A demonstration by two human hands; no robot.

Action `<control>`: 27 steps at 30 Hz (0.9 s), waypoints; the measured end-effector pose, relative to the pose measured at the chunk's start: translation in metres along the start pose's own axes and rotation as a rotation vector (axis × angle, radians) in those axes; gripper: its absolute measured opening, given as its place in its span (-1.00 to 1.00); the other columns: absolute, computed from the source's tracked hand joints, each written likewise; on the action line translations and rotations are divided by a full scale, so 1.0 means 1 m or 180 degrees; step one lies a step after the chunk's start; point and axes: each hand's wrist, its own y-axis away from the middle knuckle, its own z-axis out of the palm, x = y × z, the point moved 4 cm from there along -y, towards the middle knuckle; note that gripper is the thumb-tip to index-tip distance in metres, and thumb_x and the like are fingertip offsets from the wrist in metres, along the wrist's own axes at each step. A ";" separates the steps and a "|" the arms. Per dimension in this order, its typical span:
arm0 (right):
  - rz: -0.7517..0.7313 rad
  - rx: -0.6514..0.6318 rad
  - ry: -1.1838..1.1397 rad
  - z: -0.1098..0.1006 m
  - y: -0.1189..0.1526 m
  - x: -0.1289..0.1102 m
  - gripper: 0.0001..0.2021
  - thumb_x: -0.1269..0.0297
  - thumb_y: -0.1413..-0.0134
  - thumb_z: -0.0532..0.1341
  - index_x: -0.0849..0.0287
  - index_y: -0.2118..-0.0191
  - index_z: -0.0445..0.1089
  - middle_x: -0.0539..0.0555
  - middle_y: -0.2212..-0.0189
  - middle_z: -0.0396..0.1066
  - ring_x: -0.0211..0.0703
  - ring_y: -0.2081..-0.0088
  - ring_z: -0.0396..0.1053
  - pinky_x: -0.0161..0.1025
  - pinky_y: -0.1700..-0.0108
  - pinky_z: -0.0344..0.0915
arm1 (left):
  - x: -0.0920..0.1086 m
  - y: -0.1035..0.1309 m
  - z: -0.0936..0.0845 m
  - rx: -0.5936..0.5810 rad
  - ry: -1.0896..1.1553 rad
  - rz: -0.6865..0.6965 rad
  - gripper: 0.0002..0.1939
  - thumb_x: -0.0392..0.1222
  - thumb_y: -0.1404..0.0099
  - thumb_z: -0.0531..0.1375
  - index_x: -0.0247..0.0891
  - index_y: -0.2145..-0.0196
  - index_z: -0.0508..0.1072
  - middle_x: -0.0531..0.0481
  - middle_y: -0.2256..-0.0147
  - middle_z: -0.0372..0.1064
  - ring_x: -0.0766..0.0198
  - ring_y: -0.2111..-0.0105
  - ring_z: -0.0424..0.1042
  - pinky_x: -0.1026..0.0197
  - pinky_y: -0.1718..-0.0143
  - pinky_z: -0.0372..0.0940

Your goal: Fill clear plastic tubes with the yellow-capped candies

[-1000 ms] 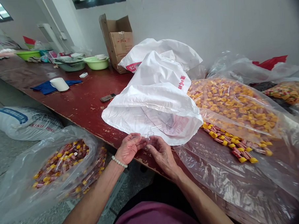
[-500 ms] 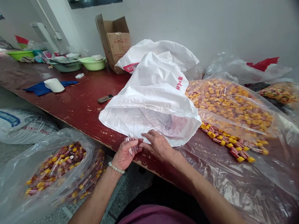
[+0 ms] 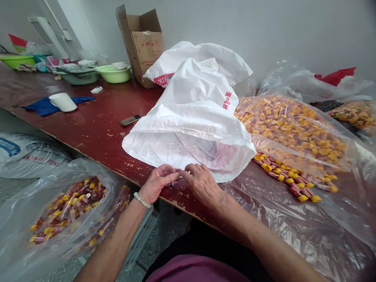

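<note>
My left hand (image 3: pixel 158 183), with a beaded bracelet at the wrist, is closed with its fingertips pinched together. Small clear plastic tubes (image 3: pixel 176 183) show only faintly below its fingers. My right hand (image 3: pixel 203 185) meets it fingertip to fingertip, its thumb and fingers closed; what they pinch is hidden. Both hands are over the table's front edge, just before the mouth of a white woven sack (image 3: pixel 187 120) lying on its side. Inside the sack's opening, thin clear pieces and a pinkish patch show through.
To the right, a clear bag (image 3: pixel 293 128) holds many yellow-capped red pieces, with a loose row (image 3: pixel 289 178) before it. Another open bag of them (image 3: pixel 69 204) stands lower left. A phone (image 3: pixel 130 120), paper roll (image 3: pixel 62 102), green basin (image 3: pixel 114 74) and cardboard box (image 3: pixel 146 49) sit farther back.
My left hand has turned, so the clear tubes plainly seen in it before are now mostly covered. The fingertips of both hands have come together, and the right fingers have drawn in.
</note>
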 end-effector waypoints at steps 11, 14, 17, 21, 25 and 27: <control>0.1200 0.0252 0.0039 0.007 -0.007 0.070 -0.65 0.17 -0.08 0.19 0.21 0.04 0.26 0.24 0.08 0.27 0.10 0.04 0.19 -0.04 0.09 0.15 | -0.020 0.006 -0.001 -0.0359 0.1223 -0.0984 -0.67 -0.16 -0.14 0.24 -0.23 0.11 0.41 -0.12 0.12 0.43 0.16 0.32 0.49 0.14 0.35 0.41; 0.1441 0.0005 0.0556 0.015 -0.013 0.082 -0.77 0.22 -0.15 0.10 0.20 0.13 0.31 0.24 0.14 0.30 0.13 0.07 0.19 -0.01 0.12 0.13 | -0.018 0.006 0.001 -0.0413 0.1320 -0.0843 -0.61 -0.17 -0.15 0.22 -0.14 0.04 0.38 -0.08 0.05 0.39 0.17 0.24 0.47 0.14 0.30 0.40; 0.1597 0.0007 0.0634 0.016 -0.012 0.082 -0.78 0.40 -0.19 -0.01 0.24 0.11 0.30 0.27 0.18 0.32 0.08 0.11 0.23 -0.03 0.14 0.12 | -0.016 0.007 0.002 -0.0216 0.1289 -0.0775 -0.53 -0.34 -0.06 0.26 -0.13 0.04 0.39 -0.03 0.14 0.42 0.27 0.30 0.46 0.16 0.25 0.38; 0.1490 0.0438 -0.0241 0.000 -0.001 0.064 -0.71 0.40 -0.17 0.02 0.28 0.00 0.25 0.24 0.12 0.30 -0.07 0.18 0.30 -0.16 0.15 0.19 | -0.011 0.005 -0.001 0.0179 0.1118 -0.0529 -0.54 -0.44 0.01 0.29 -0.23 0.11 0.41 -0.01 0.28 0.43 0.29 0.37 0.46 0.15 0.23 0.37; 0.0710 0.0386 -0.1610 -0.019 0.009 0.027 -0.75 0.41 -0.09 0.11 0.19 0.09 0.36 0.11 0.20 0.36 -0.20 0.23 0.33 -0.27 0.16 0.23 | -0.009 0.002 0.001 0.0260 0.0914 -0.0212 -0.54 -0.37 0.00 0.33 -0.26 0.11 0.38 -0.05 0.24 0.44 0.29 0.36 0.46 0.14 0.22 0.36; 0.0501 0.0381 -0.1978 -0.024 0.009 0.013 -0.74 0.43 -0.06 0.12 0.17 0.10 0.36 0.08 0.23 0.38 -0.21 0.24 0.34 -0.27 0.16 0.24 | -0.010 0.003 0.009 0.0051 0.0842 -0.0072 -0.51 -0.32 0.01 0.35 -0.25 0.09 0.37 -0.07 0.20 0.44 0.29 0.32 0.45 0.17 0.21 0.35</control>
